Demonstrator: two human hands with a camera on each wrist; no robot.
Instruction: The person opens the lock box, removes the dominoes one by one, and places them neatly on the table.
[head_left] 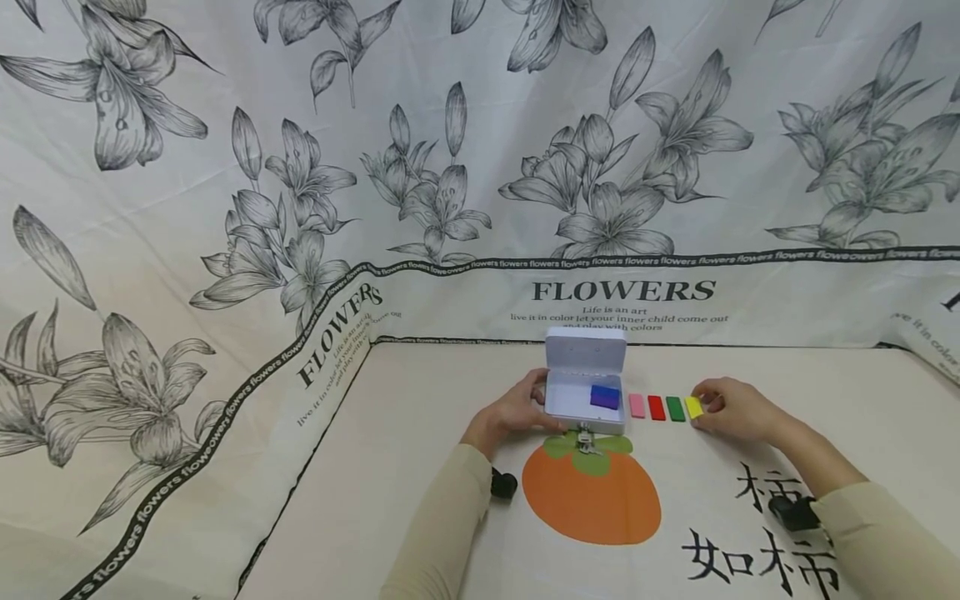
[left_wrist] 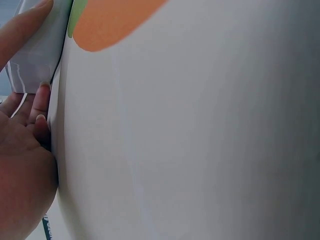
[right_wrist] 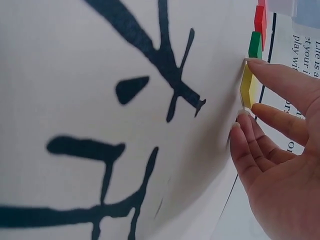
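Observation:
A white box [head_left: 584, 423] with a metal latch stands with its lid [head_left: 586, 350] raised; a blue-purple block [head_left: 605, 397] lies inside at the right. My left hand [head_left: 519, 406] holds the box by its left side, the thumb along the front, as the left wrist view also shows. To the right of the box, a pink block [head_left: 637, 406], a red block [head_left: 656, 407], a green block [head_left: 676, 408] and a yellow block [head_left: 693, 407] lie in a row. At the row's right end, my right hand [head_left: 733, 408] pinches the yellow block [right_wrist: 247, 86] between thumb and finger.
The pale table cover [head_left: 420, 417] bears a printed orange persimmon [head_left: 592, 496] in front of the box and black characters [head_left: 761, 558] at the front right. Cloth [head_left: 450, 300] with printed flowers hangs behind and at the left.

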